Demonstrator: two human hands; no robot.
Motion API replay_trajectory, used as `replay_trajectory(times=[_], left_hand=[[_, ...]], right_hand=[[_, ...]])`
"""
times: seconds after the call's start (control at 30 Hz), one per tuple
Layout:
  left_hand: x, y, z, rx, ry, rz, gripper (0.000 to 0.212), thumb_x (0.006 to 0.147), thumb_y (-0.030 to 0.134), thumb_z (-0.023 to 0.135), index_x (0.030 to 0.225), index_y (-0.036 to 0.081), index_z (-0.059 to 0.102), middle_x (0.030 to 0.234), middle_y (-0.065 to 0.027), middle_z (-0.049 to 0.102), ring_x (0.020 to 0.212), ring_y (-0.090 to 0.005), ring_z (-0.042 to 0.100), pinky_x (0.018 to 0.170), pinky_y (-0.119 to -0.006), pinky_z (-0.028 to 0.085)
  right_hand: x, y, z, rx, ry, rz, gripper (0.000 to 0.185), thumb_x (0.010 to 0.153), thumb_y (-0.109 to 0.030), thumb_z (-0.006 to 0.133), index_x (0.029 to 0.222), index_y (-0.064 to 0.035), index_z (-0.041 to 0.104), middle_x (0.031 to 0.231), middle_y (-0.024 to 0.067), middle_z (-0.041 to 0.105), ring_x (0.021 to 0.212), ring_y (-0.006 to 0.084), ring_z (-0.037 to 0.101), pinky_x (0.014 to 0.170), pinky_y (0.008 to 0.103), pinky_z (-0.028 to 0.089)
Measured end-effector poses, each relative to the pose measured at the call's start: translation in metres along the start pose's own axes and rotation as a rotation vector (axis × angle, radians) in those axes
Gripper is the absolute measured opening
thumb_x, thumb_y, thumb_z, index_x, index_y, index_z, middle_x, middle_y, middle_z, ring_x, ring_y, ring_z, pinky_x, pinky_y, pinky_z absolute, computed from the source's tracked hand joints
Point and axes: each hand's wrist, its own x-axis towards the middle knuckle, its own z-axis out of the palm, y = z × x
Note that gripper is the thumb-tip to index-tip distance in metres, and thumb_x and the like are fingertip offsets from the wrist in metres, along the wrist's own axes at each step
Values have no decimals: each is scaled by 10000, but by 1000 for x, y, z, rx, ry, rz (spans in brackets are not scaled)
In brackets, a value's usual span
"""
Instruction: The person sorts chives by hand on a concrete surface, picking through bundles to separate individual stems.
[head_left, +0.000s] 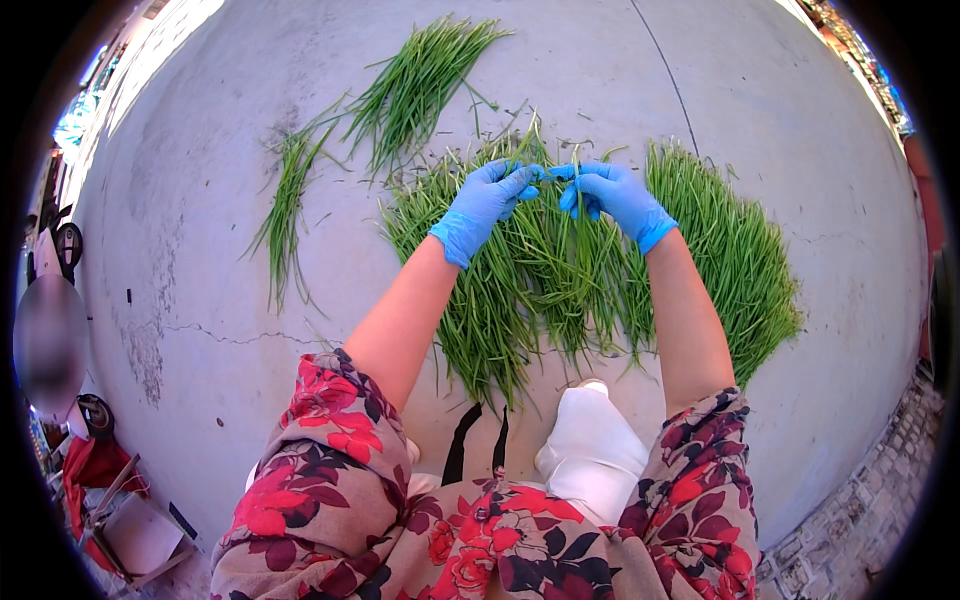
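In a blue disposable glove, my left hand (491, 196) pinches thin green stems at the fingertips. My right hand (616, 196), gloved alike, holds a few slender chive-like stalks (581, 244) that hang below its fingers. The fingertips of both hands come close together above a loose heap of long green chives (487, 322), possibly garlic chives. Just right of my right forearm lies a denser, neatly aligned pile of the same greens (724, 262). Exactly which stems the left fingers grip is partly hidden by the glove.
A separate bundle of greens (424, 90) lies farther off on the concrete floor (195, 247), with a thin bunch (289, 202) to its left. Trimmed scraps (517, 116) are scattered behind the heap. Wheeled items (69, 244) and a folding chair (139, 532) stand at far left. Stone paving (847, 502) borders the lower right.
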Motion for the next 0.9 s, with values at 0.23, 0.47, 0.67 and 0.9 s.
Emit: replay_trajectory(times=[0.23, 0.47, 0.67, 0.9], left_hand=[[-2, 8, -3, 40, -82, -40, 261, 849, 302, 578, 980, 77, 600, 711, 40, 538, 478, -9, 309, 432, -165, 225], [-11, -6, 4, 238, -284, -129, 294, 834, 307, 593, 1019, 78, 601, 798, 40, 589, 610, -21, 452, 515, -165, 323], [1, -25, -54, 919, -212, -231, 277, 790, 283, 617, 953, 59, 629, 776, -25, 633, 676, -104, 556, 600, -236, 431], [3, -59, -132, 1442, 54, -215, 332, 672, 311, 675, 947, 127, 653, 862, -106, 651, 777, -289, 613, 716, -388, 479]], right_hand=[[8, 15, -14, 376, 500, 51, 230, 837, -191, 445, 908, -66, 624, 571, -29, 440, 490, 73, 402, 520, 237, 401], [11, -4, 8, 309, 294, 20, 216, 791, -308, 619, 871, -109, 641, 545, -64, 336, 466, 61, 305, 468, 236, 311], [0, -10, -33, 613, 346, -108, 175, 835, -218, 565, 885, -68, 638, 524, -66, 240, 454, 63, 241, 440, 233, 259], [-13, 0, -61, 690, 356, -67, 176, 853, -201, 537, 907, -50, 608, 515, -66, 216, 432, 65, 220, 431, 232, 226]])
